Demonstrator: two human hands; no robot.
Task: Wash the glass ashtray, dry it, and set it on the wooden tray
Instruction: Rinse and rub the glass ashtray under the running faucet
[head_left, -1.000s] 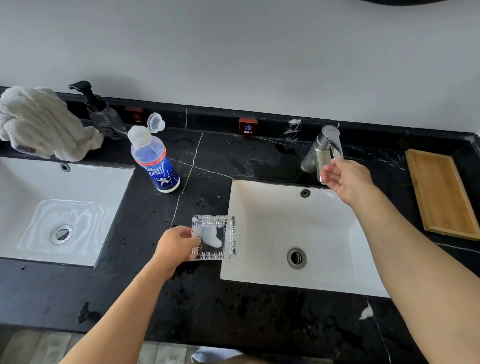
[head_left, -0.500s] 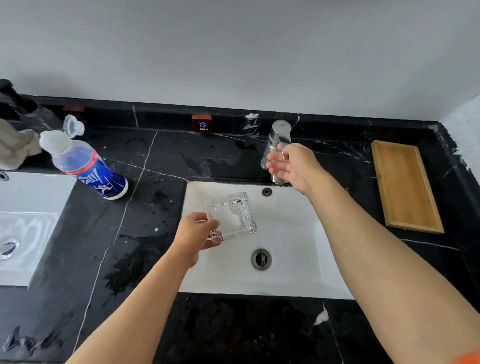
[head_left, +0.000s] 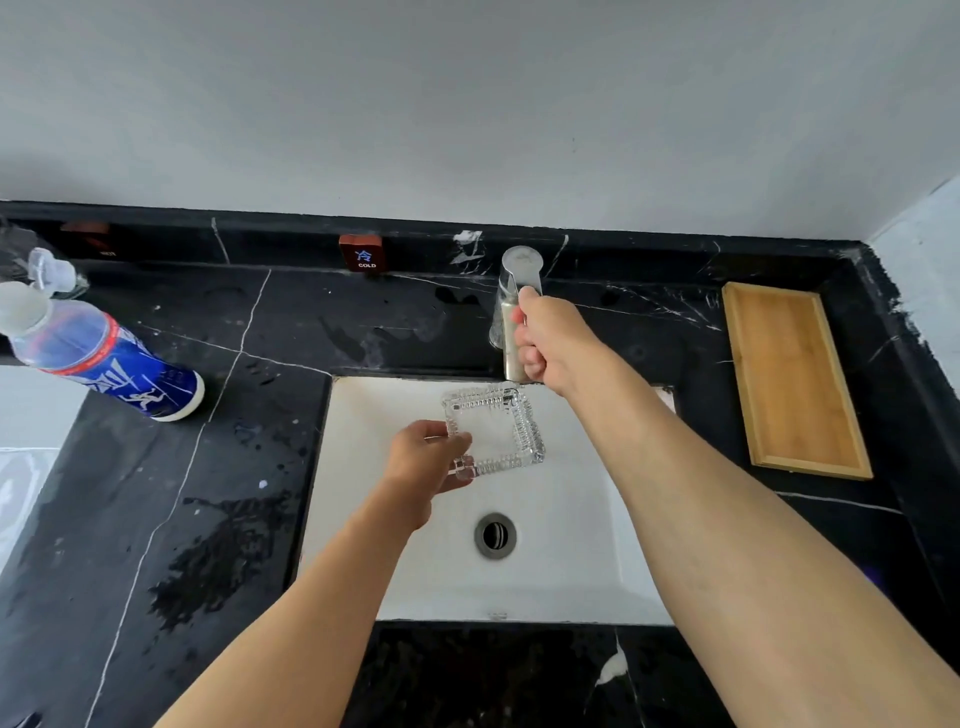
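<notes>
My left hand (head_left: 427, 462) holds the square clear glass ashtray (head_left: 497, 431) by its near left corner, over the white sink basin (head_left: 363, 519) and just below the tap spout. My right hand (head_left: 551, 343) is wrapped around the chrome tap (head_left: 517, 280) at the back of the basin. No water shows running. The wooden tray (head_left: 789, 379) lies on the black counter to the right of the sink, with nothing on it.
A blue-labelled detergent bottle (head_left: 104, 358) with its flip cap open stands on the black marble counter (head_left: 249, 467) at left. Wet patches mark the counter. A second sink edge (head_left: 31, 415) shows far left. A "COLD" tag (head_left: 362, 253) sits on the back ledge.
My left hand carried the ashtray from the counter rightward over the basin, under the spout. My right hand went from reaching for the tap to gripping it. The view shifted right.
</notes>
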